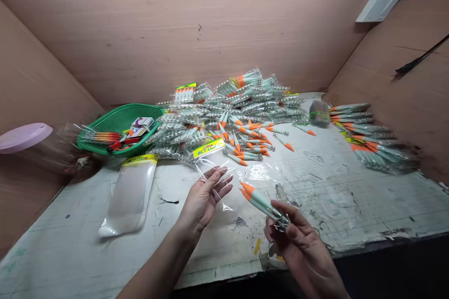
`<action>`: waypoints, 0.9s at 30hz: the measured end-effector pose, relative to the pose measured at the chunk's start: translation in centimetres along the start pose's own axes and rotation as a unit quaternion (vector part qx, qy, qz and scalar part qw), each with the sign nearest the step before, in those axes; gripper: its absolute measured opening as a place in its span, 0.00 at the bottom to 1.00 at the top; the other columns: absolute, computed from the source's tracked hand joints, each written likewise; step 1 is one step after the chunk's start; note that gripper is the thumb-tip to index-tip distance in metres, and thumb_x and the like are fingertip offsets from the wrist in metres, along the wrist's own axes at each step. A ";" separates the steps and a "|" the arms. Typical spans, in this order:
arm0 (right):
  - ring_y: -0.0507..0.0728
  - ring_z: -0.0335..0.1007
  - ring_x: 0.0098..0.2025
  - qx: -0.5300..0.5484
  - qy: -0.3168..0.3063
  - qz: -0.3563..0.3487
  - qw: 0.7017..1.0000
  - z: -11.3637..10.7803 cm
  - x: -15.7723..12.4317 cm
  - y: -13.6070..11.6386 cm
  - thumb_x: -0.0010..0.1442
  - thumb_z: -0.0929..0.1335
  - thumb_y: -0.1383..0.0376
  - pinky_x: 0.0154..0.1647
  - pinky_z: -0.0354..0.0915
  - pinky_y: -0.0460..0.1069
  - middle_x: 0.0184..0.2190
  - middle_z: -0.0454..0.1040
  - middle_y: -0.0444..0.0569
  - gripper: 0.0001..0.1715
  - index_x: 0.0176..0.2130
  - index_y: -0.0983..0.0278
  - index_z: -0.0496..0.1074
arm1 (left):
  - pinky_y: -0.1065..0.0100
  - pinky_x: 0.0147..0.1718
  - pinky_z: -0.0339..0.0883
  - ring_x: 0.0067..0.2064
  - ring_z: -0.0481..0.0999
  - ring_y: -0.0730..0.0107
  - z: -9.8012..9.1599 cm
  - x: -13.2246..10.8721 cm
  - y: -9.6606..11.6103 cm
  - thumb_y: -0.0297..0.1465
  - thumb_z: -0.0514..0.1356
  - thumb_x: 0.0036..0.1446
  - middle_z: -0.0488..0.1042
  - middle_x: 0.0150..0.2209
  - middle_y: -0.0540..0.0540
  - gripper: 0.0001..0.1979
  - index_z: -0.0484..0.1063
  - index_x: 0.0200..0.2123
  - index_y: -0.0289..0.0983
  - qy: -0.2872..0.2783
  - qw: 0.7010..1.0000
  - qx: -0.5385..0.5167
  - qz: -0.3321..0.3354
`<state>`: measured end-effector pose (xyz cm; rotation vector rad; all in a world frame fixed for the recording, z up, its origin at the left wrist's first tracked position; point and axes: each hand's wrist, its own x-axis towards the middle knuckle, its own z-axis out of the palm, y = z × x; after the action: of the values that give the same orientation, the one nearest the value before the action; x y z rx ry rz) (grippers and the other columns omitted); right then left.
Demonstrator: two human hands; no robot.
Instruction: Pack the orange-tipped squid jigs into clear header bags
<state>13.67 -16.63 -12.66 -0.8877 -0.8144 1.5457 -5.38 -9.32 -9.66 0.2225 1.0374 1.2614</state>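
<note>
My left hand pinches a clear plastic bag with a yellow printed header, its mouth facing right. Between the thumb and fingers of my right hand are a few fishing lures, white with orange tips. They are gripped by the hook end, and their orange tips point up and left toward the bag without entering it. Just beyond my hands lie loose lures of the same kind. Left of my left hand rests a stack of flat bags with yellow headers.
Packed lures form a heap along the back wall. At the left stand a green basket with tools and red-orange lures, and a jar with a pink lid. More packed lures lie right, near a small dark bundle.
</note>
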 end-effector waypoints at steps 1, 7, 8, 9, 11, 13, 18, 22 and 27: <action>0.51 0.66 0.29 0.041 0.002 0.020 0.999 0.0 0.1 0.1 0.53 0.72 0.52 0.32 0.66 0.48 0.29 0.70 0.46 0.21 0.46 0.56 0.75 | 0.70 0.33 0.76 0.36 0.80 0.67 0.1 0.3 -0.2 0.22 0.59 0.56 0.78 0.41 0.42 0.04 0.72 0.36 0.33 0.006 1.000 -0.007 -0.001; 0.53 0.65 0.32 -0.114 -0.114 -0.108 0.981 -1.0 -0.2 -1.4 0.59 0.68 0.54 0.32 0.64 0.48 0.31 0.68 0.47 0.17 0.47 0.53 0.73 | 0.69 0.32 0.77 0.35 0.79 0.68 -0.1 1.6 -0.9 0.23 0.60 0.56 0.78 0.43 0.42 0.03 0.72 0.36 0.33 0.018 1.000 -0.012 -0.009; 0.54 0.66 0.33 -0.207 -0.173 -0.141 0.952 -1.0 -0.3 -2.1 0.59 0.68 0.57 0.33 0.65 0.49 0.32 0.68 0.48 0.16 0.48 0.54 0.73 | 0.69 0.33 0.77 0.35 0.79 0.68 -0.2 1.7 -0.9 0.24 0.61 0.56 0.77 0.44 0.42 0.03 0.73 0.36 0.33 0.017 1.000 -0.011 -0.011; 0.54 0.66 0.35 -0.302 -0.234 -0.170 0.909 -0.9 -0.4 -2.8 0.60 0.68 0.61 0.35 0.65 0.49 0.33 0.69 0.49 0.17 0.49 0.55 0.72 | 0.69 0.33 0.77 0.35 0.79 0.68 -0.3 1.8 -1.0 0.24 0.61 0.56 0.77 0.45 0.41 0.04 0.73 0.36 0.33 0.015 1.000 -0.010 -0.014; 0.54 0.66 0.34 -0.462 -0.313 -0.242 0.794 -0.3 -0.3 -3.8 0.60 0.67 0.67 0.33 0.65 0.49 0.32 0.70 0.49 0.18 0.51 0.59 0.71 | 0.68 0.33 0.77 0.36 0.79 0.67 -0.5 1.9 -1.1 0.25 0.62 0.55 0.76 0.47 0.40 0.06 0.73 0.37 0.33 0.010 1.000 -0.008 -0.021; 0.54 0.65 0.32 -0.574 -0.315 -0.329 0.680 0.5 0.0 -4.1 0.60 0.65 0.72 0.31 0.63 0.48 0.29 0.71 0.50 0.17 0.49 0.64 0.71 | 0.68 0.34 0.77 0.37 0.79 0.66 -0.6 1.7 -1.2 0.26 0.64 0.53 0.76 0.47 0.40 0.07 0.74 0.38 0.33 0.002 1.000 -0.005 -0.028; 0.56 0.65 0.32 -0.676 -0.269 -0.445 0.522 2.5 1.6 -2.4 0.60 0.61 0.73 0.31 0.62 0.52 0.29 0.71 0.52 0.15 0.45 0.70 0.72 | 0.67 0.32 0.76 0.38 0.79 0.64 -0.7 1.0 -1.8 0.26 0.65 0.52 0.76 0.46 0.42 0.08 0.74 0.38 0.34 -0.025 0.999 0.005 -0.040; 0.58 0.66 0.32 -0.694 -0.257 -0.465 0.485 3.1 1.9 -1.7 0.60 0.59 0.74 0.31 0.62 0.53 0.29 0.72 0.52 0.17 0.45 0.71 0.73 | 0.65 0.33 0.75 0.39 0.80 0.60 -0.8 0.6 -2.1 0.27 0.65 0.51 0.77 0.44 0.43 0.09 0.73 0.38 0.35 -0.051 0.998 0.012 -0.046; 0.55 0.67 0.28 -0.691 -0.275 -0.458 0.487 2.5 0.0 -3.2 0.61 0.61 0.74 0.31 0.63 0.50 0.25 0.72 0.47 0.15 0.44 0.65 0.72 | 0.66 0.34 0.76 0.39 0.80 0.64 -0.8 0.9 -1.6 0.27 0.60 0.57 0.75 0.48 0.43 0.05 0.73 0.38 0.35 -0.017 0.999 -0.031 -0.014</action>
<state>12.96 -16.29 -8.65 -0.6370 -2.6204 -0.1976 -4.92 -9.43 -11.57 0.1800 0.9684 1.2577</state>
